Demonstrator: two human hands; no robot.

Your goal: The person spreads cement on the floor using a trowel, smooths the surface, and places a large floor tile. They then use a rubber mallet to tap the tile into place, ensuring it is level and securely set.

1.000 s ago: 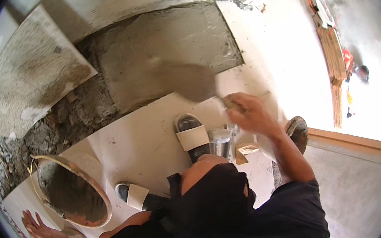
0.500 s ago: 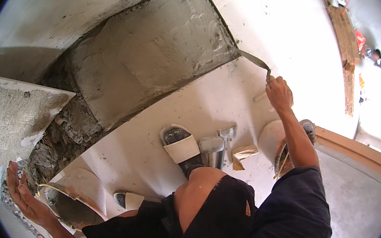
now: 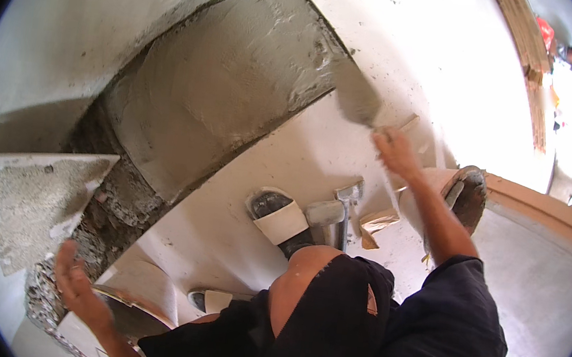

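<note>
My right hand (image 3: 396, 152) is closed round the handle of a trowel (image 3: 357, 95), whose blade is smeared by motion. The blade is over the near right corner of a rectangular bed of wet grey mortar (image 3: 219, 86); I cannot tell whether it touches. Off to the left, my left hand (image 3: 79, 289) is open, fingers stretched out, holding nothing. It is close to the lower corner of a large pale tile (image 3: 40, 203), whose visible face is rough and coated with grey. A bucket (image 3: 140, 282) lies beside my left forearm.
Pale floor tiles (image 3: 227, 200) border the mortar, and a wall (image 3: 83, 35) rises at left. Rubble (image 3: 108, 222) fills the gap by the tile. Near my sandalled foot (image 3: 278, 216) lie a mallet (image 3: 349, 193) and folded brown paper (image 3: 378, 223). Another bucket (image 3: 465, 199) is under my right arm.
My right hand has moved left and nearer with the trowel, whose blade now looks broad. My left hand has shifted a little right. The whole view has shifted slightly.
</note>
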